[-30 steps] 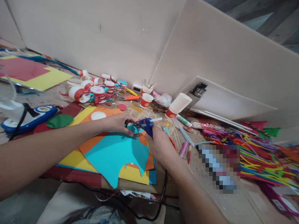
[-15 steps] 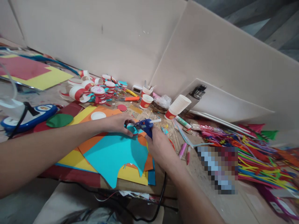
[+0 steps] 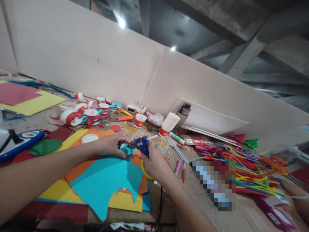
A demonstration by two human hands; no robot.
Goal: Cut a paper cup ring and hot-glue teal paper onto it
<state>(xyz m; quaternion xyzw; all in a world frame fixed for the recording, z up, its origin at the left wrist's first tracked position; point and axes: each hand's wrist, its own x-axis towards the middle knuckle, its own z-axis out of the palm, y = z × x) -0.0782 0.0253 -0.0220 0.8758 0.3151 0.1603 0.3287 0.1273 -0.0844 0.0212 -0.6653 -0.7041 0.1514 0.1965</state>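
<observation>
Worktable (image 3: 205, 196) w/ tall pale boards behind; whole top covered in craft stuff. Biggest item near the hands: cyan paper sheet (image 3: 106, 183), already cut to a shape w/ notches on its near edge, lying on top of orange and yellow sheets (image 3: 55, 193). Far left, red and yellow sheets (image 3: 26, 98). Right side: big heap of coloured pipe cleaners (image 3: 251, 164). Behind the work: row of finished-looking red/white paper-cup pieces (image 3: 82, 112), a stack of white paper cups (image 3: 169, 124) on its side, one single cup (image 3: 139, 120) upright.

Right hand (image 3: 155, 166) wrapped around the grip of a blue hot glue gun (image 3: 142, 144); fingers closed on it, nozzle pointing left, white glue stick poking out the back, black cord dropping off the table's near edge. Left hand (image 3: 112, 145) lies flat on the sheets, thumb and fingers pinched narrow around a small cyan-lined cup piece (image 3: 126, 149) that sits at the top edge of the cyan sheet, touching or nearly touching the nozzle.

Progress, as I read it: cutting is done, several pieces already made, this one is mid-gluing. Can't tell if any glue is out yet, too small. Many cups in the stack unused, so plenty left.
</observation>
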